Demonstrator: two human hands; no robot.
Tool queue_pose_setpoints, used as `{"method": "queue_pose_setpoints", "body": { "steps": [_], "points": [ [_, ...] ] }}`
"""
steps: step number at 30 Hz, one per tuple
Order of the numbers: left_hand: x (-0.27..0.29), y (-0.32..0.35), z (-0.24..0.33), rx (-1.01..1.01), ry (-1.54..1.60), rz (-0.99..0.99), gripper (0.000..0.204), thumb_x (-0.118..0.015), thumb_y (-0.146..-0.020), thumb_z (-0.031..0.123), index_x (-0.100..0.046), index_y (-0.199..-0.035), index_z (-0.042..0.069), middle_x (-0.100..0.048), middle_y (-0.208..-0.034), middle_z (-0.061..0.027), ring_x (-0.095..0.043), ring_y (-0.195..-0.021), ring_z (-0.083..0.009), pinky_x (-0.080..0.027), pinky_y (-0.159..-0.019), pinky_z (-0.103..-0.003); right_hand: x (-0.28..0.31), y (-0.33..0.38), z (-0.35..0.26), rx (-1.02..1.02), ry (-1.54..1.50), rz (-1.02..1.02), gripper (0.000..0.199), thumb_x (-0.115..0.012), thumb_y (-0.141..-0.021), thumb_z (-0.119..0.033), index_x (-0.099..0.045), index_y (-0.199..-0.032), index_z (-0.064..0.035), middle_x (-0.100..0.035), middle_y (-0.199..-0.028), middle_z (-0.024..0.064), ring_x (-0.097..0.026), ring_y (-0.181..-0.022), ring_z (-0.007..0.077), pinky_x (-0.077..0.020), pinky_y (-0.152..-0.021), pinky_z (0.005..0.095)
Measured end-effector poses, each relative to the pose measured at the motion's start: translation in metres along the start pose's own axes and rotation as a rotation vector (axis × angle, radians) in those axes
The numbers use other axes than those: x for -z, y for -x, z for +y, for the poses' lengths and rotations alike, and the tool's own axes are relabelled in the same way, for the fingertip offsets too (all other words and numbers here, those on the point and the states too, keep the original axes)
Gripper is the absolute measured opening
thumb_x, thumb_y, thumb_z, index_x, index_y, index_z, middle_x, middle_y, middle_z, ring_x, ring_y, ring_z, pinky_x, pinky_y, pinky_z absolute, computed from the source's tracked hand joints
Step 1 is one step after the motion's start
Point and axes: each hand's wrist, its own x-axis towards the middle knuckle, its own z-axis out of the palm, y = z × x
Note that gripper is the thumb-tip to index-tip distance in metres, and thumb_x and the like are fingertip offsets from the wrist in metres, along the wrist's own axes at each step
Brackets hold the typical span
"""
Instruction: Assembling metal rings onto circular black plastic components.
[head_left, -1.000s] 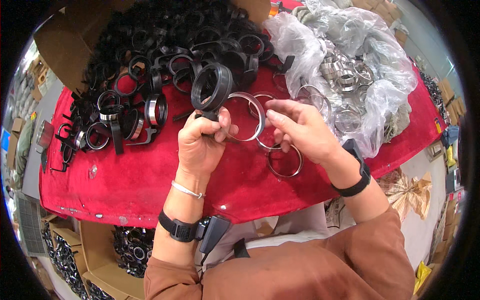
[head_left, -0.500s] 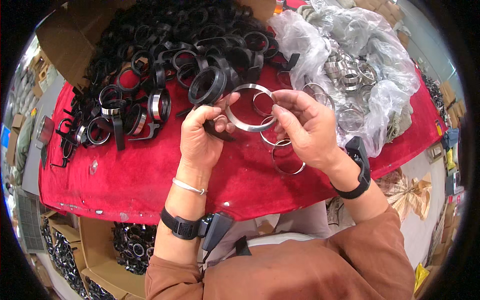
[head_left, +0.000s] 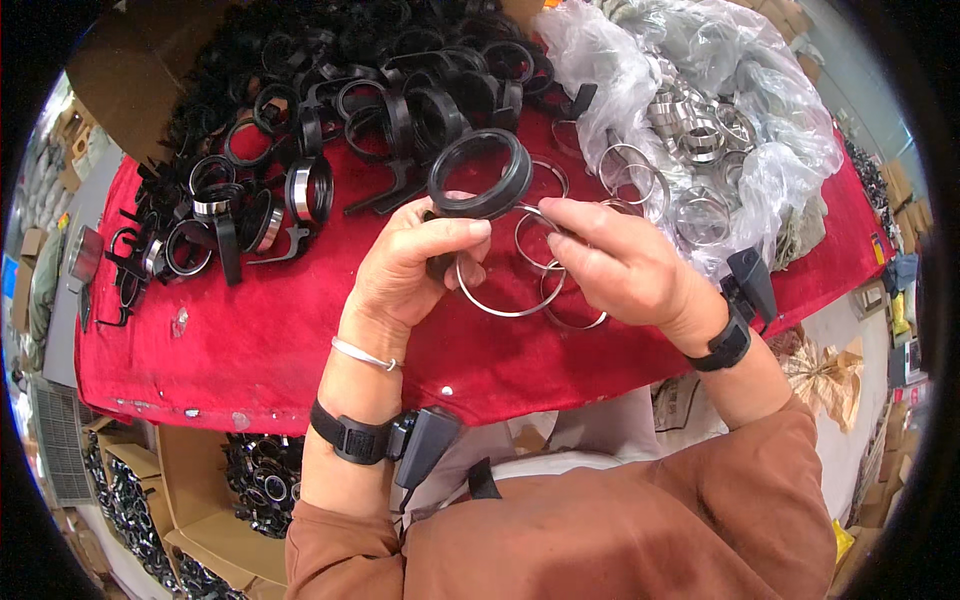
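My left hand [head_left: 400, 262] is closed on a black plastic ring [head_left: 517, 182], which is tilted with its opening turned up toward me. Just below it hangs a thin shiny metal ring [head_left: 505, 314], with its upper part hidden behind the black ring and the hands. My right hand [head_left: 630, 262] pinches the metal ring's upper right edge, close beside the black ring. The left fingers also lie near the metal ring's left edge; whether they grip it I cannot tell. Behind the right fingers, a few loose metal rings [head_left: 578, 326] lie on the red cloth.
A big heap of black rings with handles [head_left: 400, 95] covers the far left of the red cloth-covered table [head_left: 270, 350]. Some hold metal bands [head_left: 300, 192]. A clear plastic bag [head_left: 745, 65] of metal rings [head_left: 700, 140] lies far right. A cardboard box [head_left: 195, 470] with ringed parts stands below.
The black ring has moved right and toward me, over the metal ring. The metal ring has gone lower and tilted. My right hand has shifted slightly, its fingers now straighter.
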Motion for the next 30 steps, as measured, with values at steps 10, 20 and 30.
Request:
{"method": "queue_pose_setpoints", "body": {
  "steps": [10,20,30],
  "points": [
    [-0.019,0.001,-0.003,-0.325,-0.507,0.284,0.032,-0.071,-0.066,-0.007,-0.066,-0.097,0.001,-0.067,-0.085,-0.0017,-0.057,-0.073,-0.004,-0.048,-0.067,-0.019,0.001,-0.007,-0.034,-0.392,-0.031,-0.139,0.071,-0.069,-0.061,-0.01,-0.041,-0.124,0.0092,-0.048,-0.117,0.0269,-0.05,-0.108,0.0394,-0.0408,-0.095,0.0437],
    [-0.026,0.003,-0.003,-0.456,-0.491,0.25,0.032,-0.069,-0.067,-0.007,-0.065,-0.098,-0.001,-0.067,-0.089,-0.0041,-0.061,-0.08,-0.0074,-0.051,-0.072,-0.021,-0.025,-0.005,-0.033,-0.345,0.21,0.016,0.069,-0.067,-0.061,-0.01,-0.041,-0.121,0.011,-0.047,-0.112,0.0238,-0.047,-0.1,0.0384,-0.0398,-0.09,0.0452],
    [-0.021,0.002,-0.002,-0.378,-0.461,0.299,0.025,-0.067,-0.07,-0.005,-0.065,-0.094,-0.002,-0.067,-0.08,-0.0052,-0.061,-0.071,-0.0081,-0.051,-0.065,-0.021,-0.024,-0.009,-0.034,-0.42,0.171,0.027,0.077,-0.074,-0.057,-0.004,-0.041,-0.126,0.0068,-0.043,-0.119,0.0229,-0.046,-0.105,0.0396,-0.0408,-0.089,0.0454]
  ]
}}
